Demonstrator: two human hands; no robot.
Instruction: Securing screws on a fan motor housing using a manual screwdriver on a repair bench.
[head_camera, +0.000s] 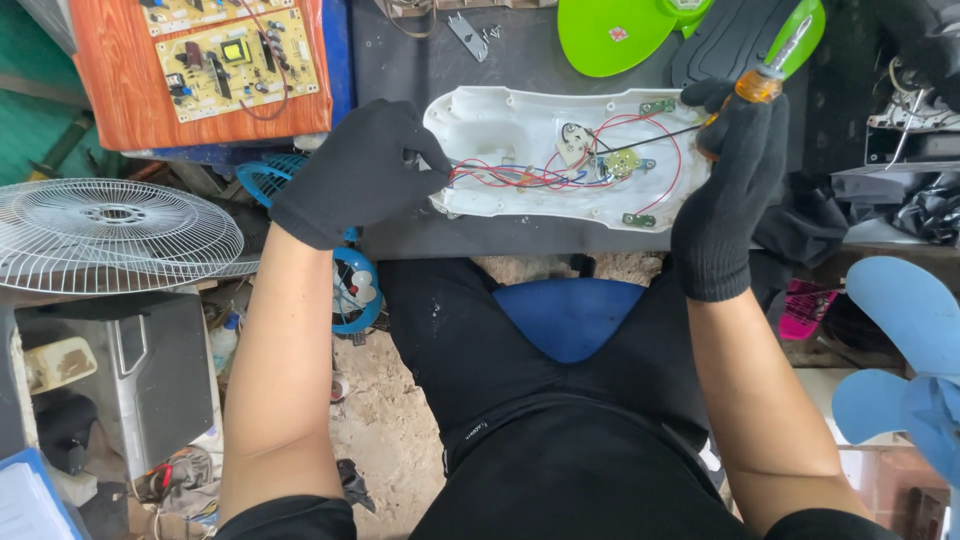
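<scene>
Cluttered dark counter (500, 240) carries white housing (560, 165), long axis left-right, its left end pinched in left hand (355, 170) grip, while screwdriver (755, 85) is clasped by right hand (728, 195), shaft angled leftward to the wiring (560, 175) at mid-housing, nearer the right hand.

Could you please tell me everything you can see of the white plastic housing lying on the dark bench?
The white plastic housing is a long, rounded shell lying open side up on the dark bench. Inside run red, blue and black wires to a small white part, with small green boards near its right end. The gloved left hand grips its left end. The gloved right hand rests at its right end, holding an orange-handled screwdriver whose shaft reaches into the shell.
</scene>
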